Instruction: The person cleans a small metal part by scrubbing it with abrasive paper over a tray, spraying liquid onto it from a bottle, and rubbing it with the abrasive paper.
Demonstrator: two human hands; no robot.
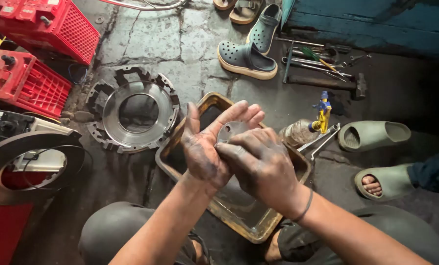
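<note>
— What are the person's hands doing?

— The left hand is lying palm up with its fingers spread, and a small grey metal disc is resting flat on that palm. The right hand is pressing down on the disc from above, its fingers curled over the near edge, so the disc is being held between the two grimy hands.

— And where is that happening?

— Just above a rusty rectangular metal tray that is sitting on the stone floor between the person's knees.

— What is lying around them?

— A large round toothed metal plate is lying on the floor to the left of the tray, with red plastic crates beyond it. To the right, a bottle with a blue and yellow spray head is lying beside a wrench. Farther back, dark clogs and a heap of hand tools are resting near a blue wall, and two green slides are sitting at the right, one with toes in it.
</note>
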